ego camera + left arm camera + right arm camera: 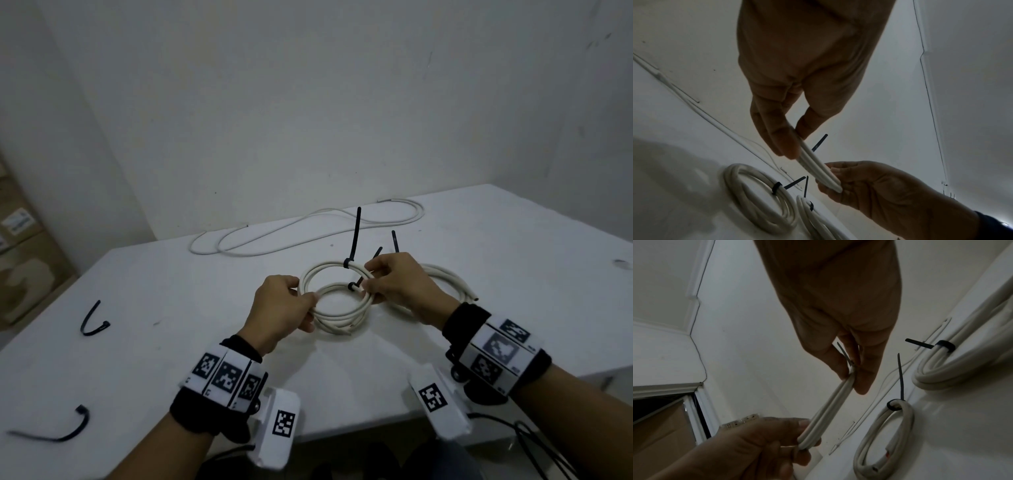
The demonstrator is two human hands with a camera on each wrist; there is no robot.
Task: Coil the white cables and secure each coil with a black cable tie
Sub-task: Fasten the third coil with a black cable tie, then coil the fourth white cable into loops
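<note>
Cable coil (pixel 337 308), springy and light by the look of it, is held above the table (pixel 171 281) middle: left hand (pixel 281 308) pinches its 9 o'clock side, right hand (pixel 397 284) its tie (pixel 352 286) at 3 o'clock. Two tied coils underneath crowd it; loose cable (pixel 308 229) lies at 12 o'clock.

A coil (pixel 337 308) is held above the counter (pixel 513 257) between the left hand (pixel 281 308) and the right hand (pixel 399 284). Two tied coils lie under and behind it. An uncoiled cable (pixel 308 228) lies farther back; two loose ties (pixel 92 318) lie at the left.
</note>
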